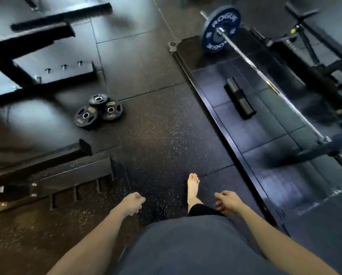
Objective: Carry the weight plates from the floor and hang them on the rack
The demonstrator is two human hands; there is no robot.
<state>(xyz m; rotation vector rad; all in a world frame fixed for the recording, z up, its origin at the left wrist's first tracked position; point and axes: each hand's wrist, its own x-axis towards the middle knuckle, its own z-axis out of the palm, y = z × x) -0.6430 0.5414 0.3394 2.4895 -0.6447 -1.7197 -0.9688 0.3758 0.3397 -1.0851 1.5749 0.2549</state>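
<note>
Three small black weight plates [98,112] with silver centre holes lie overlapping on the rubber floor, left of centre and well ahead of me. Low in the frame, my left hand [133,202] is loosely curled and holds nothing. My right hand [226,202] hangs beside my hip with fingers loosely curled, also holding nothing. Both hands are far from the plates. A bare foot [193,185] steps forward between my hands.
Black steel frames of a rack [27,56] and a bench [53,175] stand at the left. To the right, a barbell [265,80] with a blue plate [220,29] rests on a lifting platform, with a black foam roller [239,98] beside it. A machine [314,46] fills the far right.
</note>
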